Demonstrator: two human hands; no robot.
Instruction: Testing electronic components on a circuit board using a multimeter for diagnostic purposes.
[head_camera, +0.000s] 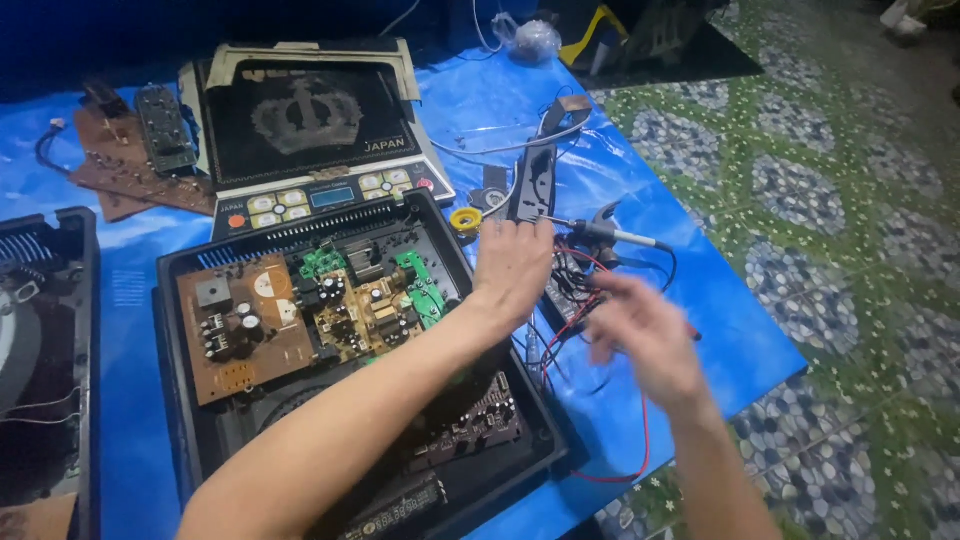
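My left hand (512, 265) reaches across the right rim of an open black cooker base (180, 300), palm down and fingers spread. Its fingertips are at the lower end of a narrow black holder (533, 180) and close to the tip of a soldering iron (612, 234). Inside the base lie a brown circuit board (245, 330) and a green one (420, 285). My right hand (645, 338) is motion-blurred over a tangle of red and black wires (572, 300). Whether it holds anything is unclear.
The cooker's black glass top panel with buttons (310, 130) lies behind the base. Loose brown boards (120, 160) sit at the back left, and another open black housing (45, 350) at the left edge. A yellow solder spool (466, 219) and a red wire (642, 440) rest on the blue tarp (480, 100). Patterned floor (850, 250) is on the right.
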